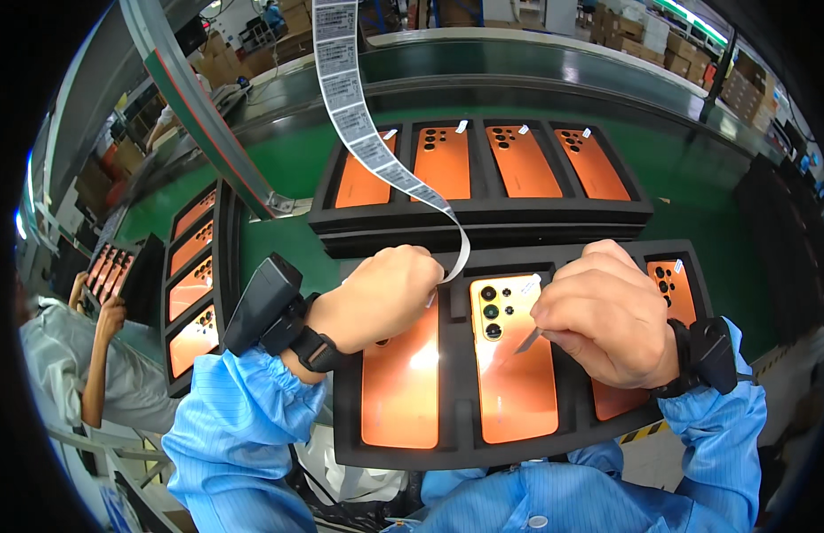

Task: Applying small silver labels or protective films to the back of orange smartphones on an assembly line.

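Boxes (685, 55) are piled at the back of the room, past a green belt (687, 222). Near me, a black tray (455, 409) has orange phones (400, 391) in it. Both hands are apart. The left hand (376, 293) grips the end of a long strip (341, 89). The right hand (607, 311) pinches a small grey label (527, 341) just over the second phone (518, 400) from the left.

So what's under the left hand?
An orange smartphone in a black tray. Its lower part shows, but the left hand hides much of the camera end.
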`<control>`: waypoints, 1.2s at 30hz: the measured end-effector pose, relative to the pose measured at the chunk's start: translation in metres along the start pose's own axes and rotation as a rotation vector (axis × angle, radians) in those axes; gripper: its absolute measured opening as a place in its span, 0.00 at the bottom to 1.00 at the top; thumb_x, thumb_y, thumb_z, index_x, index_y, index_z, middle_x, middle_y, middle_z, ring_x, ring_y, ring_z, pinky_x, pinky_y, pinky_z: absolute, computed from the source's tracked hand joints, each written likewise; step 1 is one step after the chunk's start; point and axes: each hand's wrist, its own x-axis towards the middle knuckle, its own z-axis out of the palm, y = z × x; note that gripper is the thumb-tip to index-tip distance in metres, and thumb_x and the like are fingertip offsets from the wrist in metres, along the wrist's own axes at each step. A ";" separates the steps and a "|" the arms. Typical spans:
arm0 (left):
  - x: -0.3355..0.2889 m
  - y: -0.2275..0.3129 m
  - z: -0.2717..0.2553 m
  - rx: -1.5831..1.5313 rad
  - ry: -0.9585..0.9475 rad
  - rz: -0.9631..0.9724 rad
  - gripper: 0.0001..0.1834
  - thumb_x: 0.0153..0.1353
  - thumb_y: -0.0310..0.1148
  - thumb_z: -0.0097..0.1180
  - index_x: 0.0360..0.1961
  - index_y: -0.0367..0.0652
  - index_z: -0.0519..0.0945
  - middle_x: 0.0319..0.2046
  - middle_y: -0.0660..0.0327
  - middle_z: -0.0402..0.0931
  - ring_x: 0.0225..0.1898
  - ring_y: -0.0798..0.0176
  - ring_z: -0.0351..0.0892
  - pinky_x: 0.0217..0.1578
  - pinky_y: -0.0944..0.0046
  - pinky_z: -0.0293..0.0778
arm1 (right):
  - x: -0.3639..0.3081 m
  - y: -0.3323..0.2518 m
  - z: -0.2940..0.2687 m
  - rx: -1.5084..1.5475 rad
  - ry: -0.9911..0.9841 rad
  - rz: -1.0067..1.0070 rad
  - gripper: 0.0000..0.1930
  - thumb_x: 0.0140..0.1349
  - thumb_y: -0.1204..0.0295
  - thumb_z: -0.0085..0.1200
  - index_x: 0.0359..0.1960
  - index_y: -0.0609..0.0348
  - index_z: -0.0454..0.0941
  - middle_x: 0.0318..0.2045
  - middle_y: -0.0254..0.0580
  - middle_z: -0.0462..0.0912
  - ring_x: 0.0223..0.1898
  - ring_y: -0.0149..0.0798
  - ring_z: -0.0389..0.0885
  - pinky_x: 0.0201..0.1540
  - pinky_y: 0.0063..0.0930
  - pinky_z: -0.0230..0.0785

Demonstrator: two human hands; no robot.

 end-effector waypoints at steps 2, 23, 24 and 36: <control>0.000 0.002 -0.002 -0.010 0.031 0.012 0.02 0.47 0.21 0.54 0.24 0.36 0.77 0.27 0.50 0.74 0.32 0.46 0.76 0.34 0.53 0.73 | 0.001 -0.003 -0.004 -0.039 0.003 -0.025 0.10 0.42 0.78 0.61 0.29 0.60 0.76 0.25 0.37 0.79 0.27 0.38 0.78 0.29 0.28 0.64; -0.184 0.102 0.026 -0.292 0.368 0.367 0.11 0.43 0.33 0.53 0.28 0.38 0.77 0.35 0.47 0.74 0.27 0.52 0.78 0.24 0.61 0.71 | -0.003 -0.007 0.080 0.530 -0.265 0.531 0.06 0.55 0.74 0.58 0.29 0.63 0.74 0.23 0.45 0.79 0.26 0.43 0.81 0.28 0.31 0.71; -0.179 0.105 0.016 -0.302 0.227 0.379 0.11 0.43 0.33 0.53 0.28 0.39 0.77 0.34 0.48 0.74 0.27 0.53 0.78 0.24 0.60 0.71 | -0.002 -0.010 0.092 0.625 -0.266 0.522 0.07 0.55 0.74 0.58 0.30 0.63 0.74 0.22 0.46 0.79 0.25 0.43 0.81 0.28 0.31 0.71; -0.165 0.115 -0.038 -0.477 -0.222 0.371 0.06 0.45 0.29 0.54 0.20 0.37 0.74 0.21 0.56 0.71 0.21 0.57 0.75 0.20 0.61 0.70 | 0.006 -0.030 0.114 0.604 -0.545 0.763 0.06 0.58 0.74 0.60 0.30 0.64 0.77 0.22 0.37 0.79 0.22 0.25 0.75 0.24 0.19 0.65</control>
